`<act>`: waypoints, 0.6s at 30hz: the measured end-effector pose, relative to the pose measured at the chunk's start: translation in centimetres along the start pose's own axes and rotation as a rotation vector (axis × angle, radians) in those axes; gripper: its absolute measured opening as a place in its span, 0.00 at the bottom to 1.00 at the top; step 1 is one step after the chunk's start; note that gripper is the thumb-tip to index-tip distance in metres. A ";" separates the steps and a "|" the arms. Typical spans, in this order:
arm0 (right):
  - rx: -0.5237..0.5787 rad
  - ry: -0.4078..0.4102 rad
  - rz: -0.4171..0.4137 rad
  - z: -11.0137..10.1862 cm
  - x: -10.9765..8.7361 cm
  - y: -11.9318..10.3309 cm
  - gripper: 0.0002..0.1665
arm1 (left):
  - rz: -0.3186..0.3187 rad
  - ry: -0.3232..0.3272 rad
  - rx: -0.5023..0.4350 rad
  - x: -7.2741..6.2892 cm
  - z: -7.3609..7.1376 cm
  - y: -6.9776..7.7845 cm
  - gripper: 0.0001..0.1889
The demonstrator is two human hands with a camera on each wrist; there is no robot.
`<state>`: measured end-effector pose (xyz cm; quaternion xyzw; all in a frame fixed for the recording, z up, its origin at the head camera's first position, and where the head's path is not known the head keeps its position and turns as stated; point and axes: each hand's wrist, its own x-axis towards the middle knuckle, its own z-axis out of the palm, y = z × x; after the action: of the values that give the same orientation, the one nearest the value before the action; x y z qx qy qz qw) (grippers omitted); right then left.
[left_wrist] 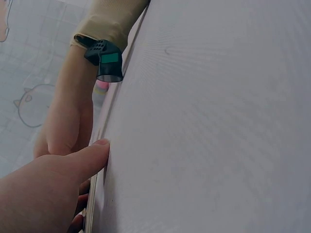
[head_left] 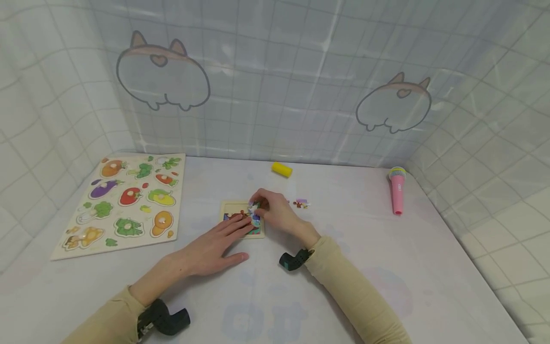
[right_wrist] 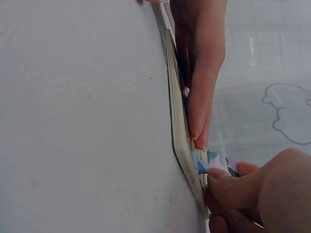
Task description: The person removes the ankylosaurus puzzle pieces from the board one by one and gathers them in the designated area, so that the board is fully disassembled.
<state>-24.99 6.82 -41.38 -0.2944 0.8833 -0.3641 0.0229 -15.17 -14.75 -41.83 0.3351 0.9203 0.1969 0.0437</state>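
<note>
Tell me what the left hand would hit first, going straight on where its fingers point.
Most likely the puzzle piece pinched by the right hand, just beyond the left hand, or the pinching fingers themselves; the exact gap is hard to judge.

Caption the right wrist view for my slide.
Left hand over the tray as the right hand pinches a puzzle piece.

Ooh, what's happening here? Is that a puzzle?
Yes! Somebody is doing a small wooden jigsaw. Their right-hand grip pinches a piece at its right side, while their left-hand grip rests on it. It isn't finished: bare wood shows near the far edge, and loose pieces lie on the table, to the right.
</note>
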 end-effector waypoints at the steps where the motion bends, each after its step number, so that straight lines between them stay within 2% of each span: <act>1: 0.005 0.001 0.002 0.0 0.0 0.0 0.12 | 0.000 -0.001 0.001 0.0 0.0 0.0 0.37; 7: 0.099 0.041 0.051 -1.2 0.0 0.0 0.08 | 0.000 -0.004 0.007 0.1 -0.1 0.0 0.37; 12: 0.152 0.106 0.100 -3.7 -0.5 0.3 0.09 | 0.004 0.003 0.005 0.1 -0.1 0.0 0.37; 18: 0.161 0.162 0.188 -6.9 -2.3 2.4 0.11 | -0.008 0.004 0.004 -0.1 -0.1 0.1 0.37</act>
<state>-26.03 13.76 -38.29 -0.1773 0.8738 -0.4528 0.0090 -15.10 -14.79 -41.72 0.3312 0.9221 0.1957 0.0419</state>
